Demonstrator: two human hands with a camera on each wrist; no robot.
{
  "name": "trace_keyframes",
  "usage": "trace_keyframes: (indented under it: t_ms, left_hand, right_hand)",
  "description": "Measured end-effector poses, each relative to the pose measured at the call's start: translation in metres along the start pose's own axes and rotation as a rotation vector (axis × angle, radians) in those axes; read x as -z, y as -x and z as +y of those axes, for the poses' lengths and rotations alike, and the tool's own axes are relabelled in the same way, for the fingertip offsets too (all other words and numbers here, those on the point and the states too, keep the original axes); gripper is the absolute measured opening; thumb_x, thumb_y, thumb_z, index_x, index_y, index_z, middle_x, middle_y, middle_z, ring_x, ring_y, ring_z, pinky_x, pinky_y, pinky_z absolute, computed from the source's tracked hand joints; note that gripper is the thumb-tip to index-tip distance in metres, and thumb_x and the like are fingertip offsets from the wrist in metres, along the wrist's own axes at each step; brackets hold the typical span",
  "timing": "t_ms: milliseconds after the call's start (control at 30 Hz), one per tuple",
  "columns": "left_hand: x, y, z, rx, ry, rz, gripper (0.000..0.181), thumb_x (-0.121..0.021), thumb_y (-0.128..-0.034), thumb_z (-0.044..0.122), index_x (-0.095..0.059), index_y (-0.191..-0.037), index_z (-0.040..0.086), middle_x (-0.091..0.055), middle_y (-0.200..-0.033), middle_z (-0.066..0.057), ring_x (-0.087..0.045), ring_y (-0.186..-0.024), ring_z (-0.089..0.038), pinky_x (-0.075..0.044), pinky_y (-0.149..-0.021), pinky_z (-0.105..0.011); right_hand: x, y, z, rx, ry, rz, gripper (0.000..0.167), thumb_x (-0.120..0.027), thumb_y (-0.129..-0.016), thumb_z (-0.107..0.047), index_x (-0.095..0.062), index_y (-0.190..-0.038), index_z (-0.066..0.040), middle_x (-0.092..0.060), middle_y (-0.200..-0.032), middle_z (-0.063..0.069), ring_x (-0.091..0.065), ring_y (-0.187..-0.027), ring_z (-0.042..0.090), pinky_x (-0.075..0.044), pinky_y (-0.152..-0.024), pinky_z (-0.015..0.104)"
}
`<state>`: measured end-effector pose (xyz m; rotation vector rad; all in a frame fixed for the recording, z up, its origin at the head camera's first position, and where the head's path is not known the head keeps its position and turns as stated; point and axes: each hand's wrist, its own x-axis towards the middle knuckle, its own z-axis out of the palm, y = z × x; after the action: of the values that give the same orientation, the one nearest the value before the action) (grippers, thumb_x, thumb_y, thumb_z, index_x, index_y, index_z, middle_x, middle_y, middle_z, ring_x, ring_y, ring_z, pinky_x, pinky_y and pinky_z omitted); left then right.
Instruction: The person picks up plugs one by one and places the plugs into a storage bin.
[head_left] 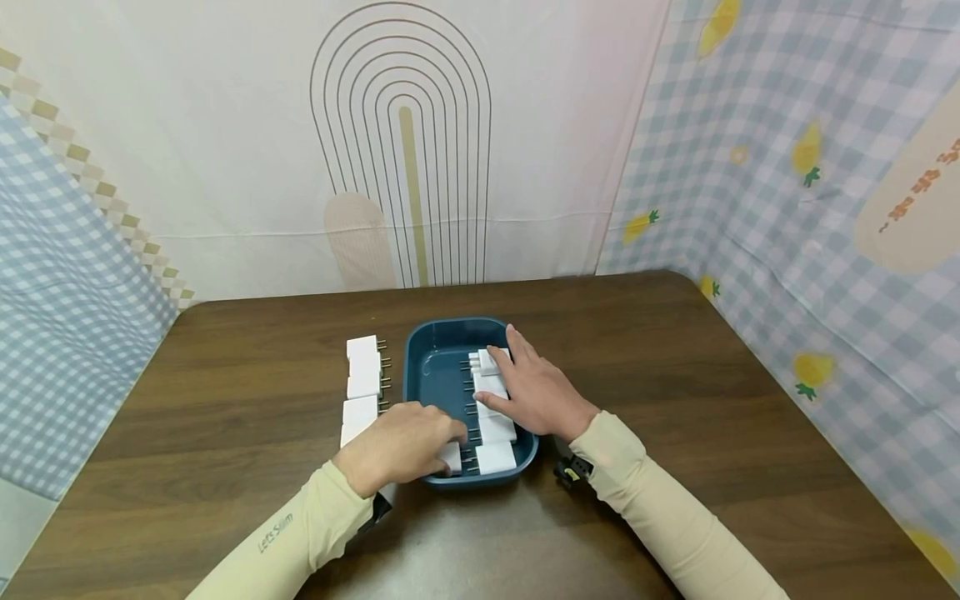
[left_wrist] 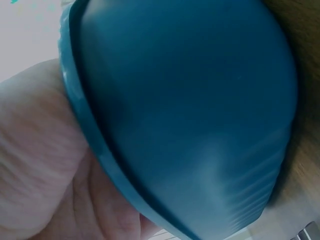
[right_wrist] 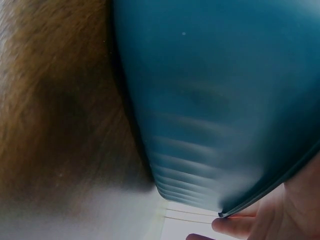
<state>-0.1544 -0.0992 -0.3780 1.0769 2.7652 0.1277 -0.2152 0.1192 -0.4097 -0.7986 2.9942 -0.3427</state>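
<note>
A blue tray (head_left: 438, 329) holds a column of white plug adapters (head_left: 495, 457) along its right side, their metal pins facing left. Reaching over the tray's front left, my left hand (head_left: 405, 442) pinches another white plug adapter (head_left: 451, 457) between thumb and fingers. My right hand (head_left: 536, 387) has its fingers extended and rests on the upper adapters in the column. Outside the tray, on its left, stands a row of more white adapters (head_left: 363, 379), pins pointing right. Both wrist views show mostly the tray's outer wall (left_wrist: 200, 100), and the fingertips are largely hidden there.
Everything stands on a dark wood-grain table (head_left: 645, 350). Behind it hangs a pale cloth (head_left: 247, 150) with an arch print, and a checked cloth (head_left: 750, 275) covers the right side. A black strap (head_left: 573, 468) is on the right wrist.
</note>
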Motion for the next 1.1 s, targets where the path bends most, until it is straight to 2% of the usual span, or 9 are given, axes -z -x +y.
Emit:
trace_keyframes:
  t_ms: [167, 533, 733, 867, 1000, 1100]
  left_hand:
    - [0.001, 0.0, 0.0, -0.01, -0.005, 0.005, 0.034, -0.086, -0.0806, 0.03, -0.077, -0.111, 0.017, -0.078, -0.101, -0.002, -0.064, -0.07, -0.012, -0.06, -0.074, -0.032]
    - [0.004, 0.002, 0.003, 0.016, 0.036, -0.024, 0.036, -0.081, -0.0859, 0.033, -0.075, -0.116, 0.014, -0.077, -0.104, -0.004, -0.062, -0.074, -0.012, -0.061, -0.077, -0.035]
    - [0.006, 0.004, 0.001, -0.002, 0.014, 0.013, 0.032, -0.077, -0.0887, 0.034, -0.075, -0.114, 0.015, -0.076, -0.098, -0.001, -0.061, -0.072, -0.01, -0.058, -0.072, -0.032]
    - [0.009, 0.007, -0.004, -0.002, -0.002, 0.053, 0.033, -0.074, -0.0911, 0.037, -0.074, -0.116, 0.016, -0.077, -0.103, -0.001, -0.067, -0.077, -0.011, -0.06, -0.076, -0.033]
    - [0.018, 0.013, -0.009, 0.03, 0.013, 0.1, 0.034, -0.072, -0.0931, 0.037, -0.073, -0.119, 0.015, -0.076, -0.11, -0.003, -0.072, -0.088, -0.016, -0.061, -0.081, -0.037]
    - [0.024, 0.016, -0.012, 0.083, 0.002, 0.156, 0.034, -0.071, -0.0937, 0.036, -0.073, -0.119, 0.014, -0.076, -0.111, -0.004, -0.073, -0.091, -0.019, -0.061, -0.082, -0.039]
  right_hand:
    - [0.0, 0.0, 0.0, -0.002, 0.001, -0.005, 0.082, -0.051, -0.099, -0.06, -0.034, -0.157, -0.005, -0.009, -0.169, 0.025, -0.021, -0.155, 0.04, -0.036, -0.118, 0.053]
    - [0.002, 0.0, -0.002, -0.012, -0.002, -0.014, 0.082, -0.051, -0.099, -0.06, -0.034, -0.158, -0.006, -0.008, -0.169, 0.025, -0.02, -0.156, 0.039, -0.035, -0.119, 0.053]
    - [0.001, 0.0, -0.002, -0.01, -0.001, -0.016, 0.082, -0.051, -0.098, -0.06, -0.034, -0.157, -0.005, -0.009, -0.169, 0.025, -0.021, -0.155, 0.04, -0.036, -0.118, 0.053]
    - [0.001, 0.0, -0.002, -0.009, 0.001, -0.012, 0.082, -0.052, -0.098, -0.06, -0.034, -0.157, -0.005, -0.009, -0.169, 0.025, -0.022, -0.155, 0.04, -0.037, -0.118, 0.053]
    - [0.001, -0.001, -0.001, -0.009, 0.002, -0.011, 0.082, -0.051, -0.098, -0.06, -0.035, -0.157, -0.005, -0.009, -0.169, 0.025, -0.023, -0.155, 0.04, -0.037, -0.118, 0.053]
    - [0.002, -0.001, -0.002, -0.013, 0.005, -0.016, 0.082, -0.051, -0.098, -0.061, -0.035, -0.157, -0.006, -0.009, -0.169, 0.025, -0.022, -0.155, 0.039, -0.036, -0.118, 0.053]
